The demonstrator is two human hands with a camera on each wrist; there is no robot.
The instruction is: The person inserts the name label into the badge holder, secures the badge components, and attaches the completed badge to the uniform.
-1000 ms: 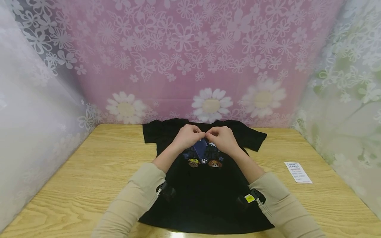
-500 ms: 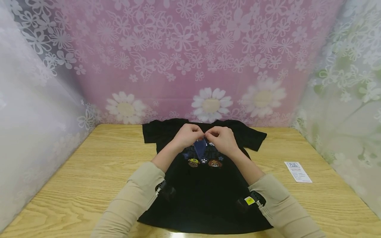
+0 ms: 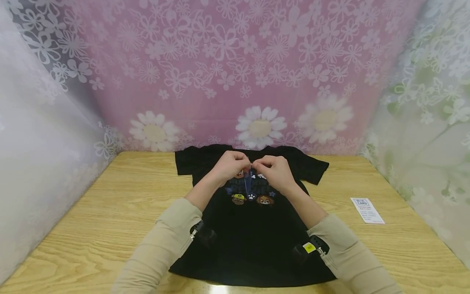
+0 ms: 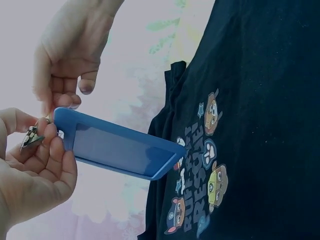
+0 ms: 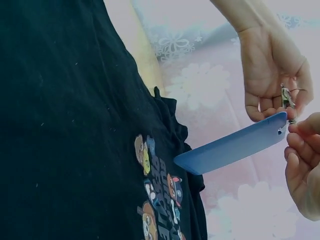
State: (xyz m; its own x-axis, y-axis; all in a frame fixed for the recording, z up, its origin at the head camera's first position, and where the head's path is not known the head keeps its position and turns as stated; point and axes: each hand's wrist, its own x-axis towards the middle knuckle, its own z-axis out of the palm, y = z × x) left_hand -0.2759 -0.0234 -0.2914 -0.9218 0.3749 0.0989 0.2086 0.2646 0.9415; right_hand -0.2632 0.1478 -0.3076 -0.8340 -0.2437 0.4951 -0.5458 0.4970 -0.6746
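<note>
A metal clip [image 4: 32, 137] is held by the left hand [image 3: 231, 166]; beside the blue card holder [image 4: 117, 145], a small metal part [image 5: 293, 121] is pinched by the right hand [image 3: 275, 172].

Left arm [image 3: 203, 195] and right arm [image 3: 306, 204] out in front now, both slanting inward, bare towards the wrists, and here's the left hand [image 3: 231, 166] nearly fingertip to fingertip with the right hand [image 3: 275, 173], each one pinching, the lower fingers [image 4: 54, 159] tucked in towards the palms!
</note>
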